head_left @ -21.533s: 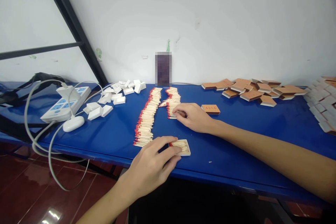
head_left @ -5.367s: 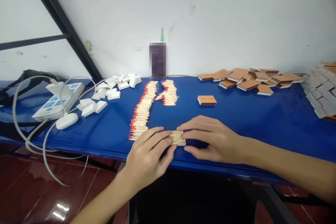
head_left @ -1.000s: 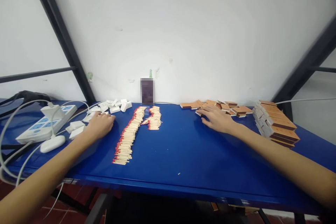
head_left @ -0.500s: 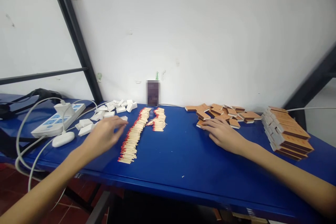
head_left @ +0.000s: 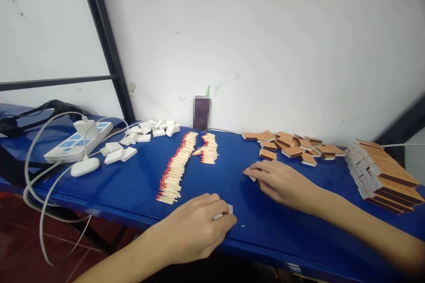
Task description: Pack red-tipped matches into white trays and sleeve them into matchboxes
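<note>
Near the front of the blue table, my left hand (head_left: 195, 227) is closed around a small white matchbox tray (head_left: 229, 209), mostly hidden by the fingers. To its right and farther back, my right hand (head_left: 282, 183) pinches a matchbox sleeve (head_left: 251, 178); only a pale edge peeks out below the fingertips. Behind that hand lies a loose pile of brown matchbox sleeves (head_left: 292, 152). More white trays (head_left: 144, 138) are scattered at the back left. Red-tipped matches (head_left: 172, 170) lie in a long row left of centre, with a shorter batch of matches (head_left: 209, 149) beside it.
A neat stack of matchboxes (head_left: 395, 177) stands at the right. On the left are a white power strip (head_left: 78, 143), a white plug-in device (head_left: 85, 167) and looping cables. A blurred dark rectangle (head_left: 202, 113) stands against the wall. Dark metal posts (head_left: 106, 40) frame the table.
My left hand has moved from the white trays to the front middle, carrying one tray. My right hand has drawn back from the pile with a sleeve. The view has shifted slightly.
</note>
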Action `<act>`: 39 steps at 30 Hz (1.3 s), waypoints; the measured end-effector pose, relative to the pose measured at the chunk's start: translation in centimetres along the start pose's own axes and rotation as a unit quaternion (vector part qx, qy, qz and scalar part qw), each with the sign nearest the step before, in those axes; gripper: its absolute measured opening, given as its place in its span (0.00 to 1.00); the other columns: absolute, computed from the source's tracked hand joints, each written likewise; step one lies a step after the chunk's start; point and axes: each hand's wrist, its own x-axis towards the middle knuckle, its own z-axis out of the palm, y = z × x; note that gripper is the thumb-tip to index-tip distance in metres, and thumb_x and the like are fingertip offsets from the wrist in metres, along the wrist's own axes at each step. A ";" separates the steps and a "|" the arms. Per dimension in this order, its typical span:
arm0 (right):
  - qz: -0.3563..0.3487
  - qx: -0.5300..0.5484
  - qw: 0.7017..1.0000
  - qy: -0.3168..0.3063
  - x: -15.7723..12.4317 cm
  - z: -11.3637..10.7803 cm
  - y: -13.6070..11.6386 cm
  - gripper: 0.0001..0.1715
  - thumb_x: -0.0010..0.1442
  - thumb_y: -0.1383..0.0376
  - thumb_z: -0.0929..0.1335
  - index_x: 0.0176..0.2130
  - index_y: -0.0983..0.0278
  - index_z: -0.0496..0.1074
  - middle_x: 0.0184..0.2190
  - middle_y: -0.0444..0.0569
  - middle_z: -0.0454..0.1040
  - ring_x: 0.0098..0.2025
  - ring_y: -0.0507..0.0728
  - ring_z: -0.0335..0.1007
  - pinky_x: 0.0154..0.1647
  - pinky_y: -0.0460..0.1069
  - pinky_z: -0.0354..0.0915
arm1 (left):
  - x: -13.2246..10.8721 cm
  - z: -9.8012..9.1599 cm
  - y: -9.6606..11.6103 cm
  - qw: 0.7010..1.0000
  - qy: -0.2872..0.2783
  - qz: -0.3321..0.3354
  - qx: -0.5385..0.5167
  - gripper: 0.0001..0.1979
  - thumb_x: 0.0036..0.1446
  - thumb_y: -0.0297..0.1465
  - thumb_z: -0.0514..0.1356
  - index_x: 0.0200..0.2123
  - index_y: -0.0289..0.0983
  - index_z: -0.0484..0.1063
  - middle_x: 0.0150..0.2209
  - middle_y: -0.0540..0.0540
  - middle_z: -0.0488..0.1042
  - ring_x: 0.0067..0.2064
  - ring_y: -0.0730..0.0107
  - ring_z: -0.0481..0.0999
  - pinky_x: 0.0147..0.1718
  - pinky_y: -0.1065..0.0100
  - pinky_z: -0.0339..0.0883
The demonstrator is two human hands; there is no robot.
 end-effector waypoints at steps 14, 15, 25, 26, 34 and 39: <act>0.125 0.105 0.969 -0.185 20.4 3.3 0.5 0.30 0.52 0.48 0.72 0.46 0.66 0.78 0.46 0.62 0.73 0.51 0.69 0.69 0.47 0.56 0.65 | -1.9 2.9 0.7 0.988 0.153 -0.002 0.036 0.05 0.58 0.27 0.59 0.38 0.34 0.73 0.36 0.44 0.71 0.37 0.64 0.69 0.33 0.64 0.64; 0.133 0.105 0.968 -0.188 20.5 3.5 0.5 0.30 0.51 0.48 0.72 0.45 0.67 0.78 0.46 0.62 0.72 0.50 0.70 0.69 0.46 0.56 0.65 | -2.0 3.1 0.6 0.987 0.154 -0.001 0.036 0.05 0.58 0.27 0.59 0.38 0.34 0.73 0.36 0.44 0.71 0.37 0.64 0.69 0.33 0.64 0.64; 0.214 0.156 0.962 -0.068 15.4 1.7 -1.2 0.11 0.60 0.62 0.64 0.36 0.63 0.74 0.28 0.47 0.76 0.31 0.55 0.70 0.33 0.48 0.58 | -2.0 2.8 0.6 0.987 0.162 -0.010 0.012 0.04 0.58 0.27 0.60 0.36 0.34 0.74 0.36 0.45 0.72 0.37 0.65 0.70 0.33 0.65 0.64; 0.226 0.177 0.957 -0.045 14.5 1.9 -1.5 0.10 0.59 0.63 0.64 0.34 0.63 0.74 0.24 0.45 0.74 0.28 0.54 0.68 0.31 0.48 0.57 | -2.0 2.8 0.6 0.986 0.164 -0.011 0.012 0.04 0.58 0.27 0.60 0.36 0.34 0.74 0.35 0.45 0.72 0.36 0.65 0.70 0.33 0.64 0.64; 0.231 0.271 0.934 0.040 11.0 4.9 -2.8 0.07 0.60 0.64 0.64 0.33 0.62 0.70 0.17 0.38 0.62 0.20 0.51 0.58 0.26 0.47 0.54 | -2.0 2.9 0.4 0.981 0.193 -0.012 0.007 0.03 0.54 0.24 0.61 0.34 0.34 0.73 0.32 0.47 0.72 0.34 0.67 0.70 0.32 0.65 0.64; 0.199 0.323 0.924 0.043 10.7 4.5 -2.7 0.05 0.61 0.64 0.64 0.33 0.62 0.69 0.27 0.42 0.69 0.28 0.51 0.64 0.29 0.46 0.59 | -1.6 3.9 0.4 0.973 0.224 -0.010 0.047 0.03 0.50 0.22 0.60 0.29 0.35 0.71 0.27 0.49 0.69 0.30 0.69 0.68 0.29 0.66 0.62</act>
